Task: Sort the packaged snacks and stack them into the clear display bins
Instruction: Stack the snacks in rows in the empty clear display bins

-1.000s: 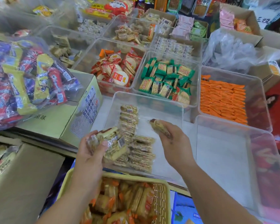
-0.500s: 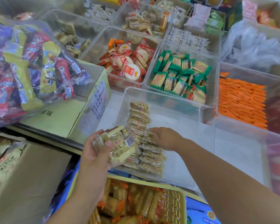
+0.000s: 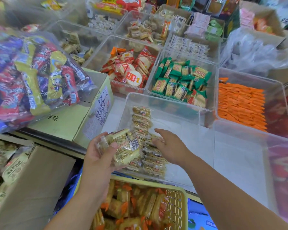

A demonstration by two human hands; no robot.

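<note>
One packet fewer is in hand: the piece the right hand pinched a second ago now lies in the bin.

At nine o'clock the bag of mixed snacks (image 3: 32, 77) slumps on the cardboard box (image 3: 63, 125), as it did before. At seven o'clock the left hand (image 3: 98, 160) grips a bundle of beige packets (image 3: 123, 146), its fingers (image 3: 98, 140) curled round the far side and its thumb pressed on top. It holds the bundle over the near-left corner of the clear bin (image 3: 173, 103), much as it did a second ago.

Inside the bin, two rows of packets (image 3: 141, 120) run from six toward twelve o'clock along the left wall. The right-hand row is the shorter. The right hand (image 3: 171, 146) lies palm down at three o'clock of that shorter row, its fingers straight, spread and holding nothing. Whether the fingertips touch the top packets I cannot tell. Half a second ago this hand was pressed down among the packets; now it sits flatter and more open.

I judge that one placement is finished and the right hand is free to draw the next packet from the bundle. Most of the bin's floor toward three o'clock is yet to be filled. At six o'clock the yellow basket (image 3: 176, 205) holds orange-trimmed packets.
</note>
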